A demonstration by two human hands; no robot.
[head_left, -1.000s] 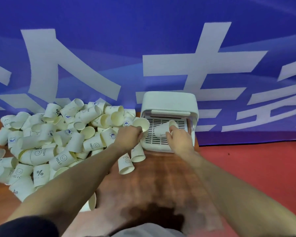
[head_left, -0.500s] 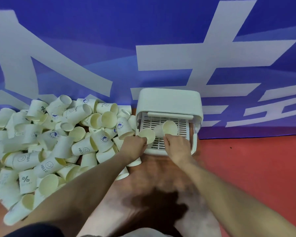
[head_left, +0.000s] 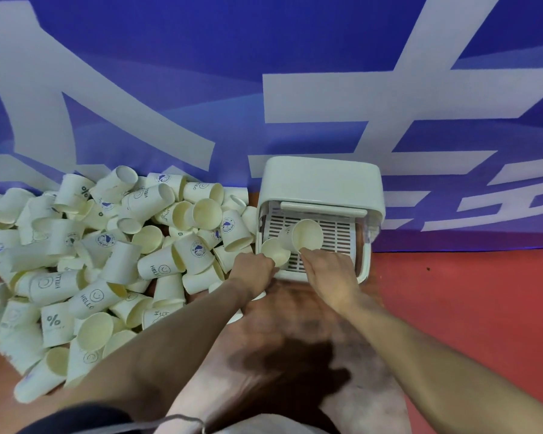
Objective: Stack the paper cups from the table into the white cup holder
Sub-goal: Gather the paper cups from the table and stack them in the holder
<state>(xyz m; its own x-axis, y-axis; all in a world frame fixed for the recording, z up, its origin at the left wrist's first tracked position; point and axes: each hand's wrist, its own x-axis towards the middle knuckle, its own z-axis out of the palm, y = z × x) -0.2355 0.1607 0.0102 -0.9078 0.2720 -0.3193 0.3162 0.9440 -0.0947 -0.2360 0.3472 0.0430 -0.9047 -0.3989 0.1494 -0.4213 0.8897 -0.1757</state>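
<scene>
So the person's standing at a brown wooden bench (head_left: 295, 311) with a huge heap of loose cream paper cups (head_left: 107, 245) dumped across its left side, some printed with "HELLO" smileys, some with a percent sign, some with a little blue round logo. At the back right of the bench, up against a blue banner with big white lettering (head_left: 264, 73), sits the boxy white plastic cup holder (head_left: 322, 180) with a slotted grille floor showing at its open front. Both hands are working right at that opening. The right hand (head_left: 329, 270) has its fingers curled round the lower edge of one cream paper cup (head_left: 306, 234), tipped on its side so the mouth faces back toward the person, sitting over the grille. The left hand (head_left: 254, 270) grips a second cream paper cup (head_left: 275, 252) just to the left, its rim touching or nearly touching the first one; can't quite tell which. Looks to me like this is the nesting step: two cups being brought together at the holder, with basically the entire pile not yet dealt with, so very early days. Next bit needs the left cup lined up with the open mouth of the right one and slid in straight. Paper this thin will crumple if squeezed, so a light grip is my bet.
</scene>
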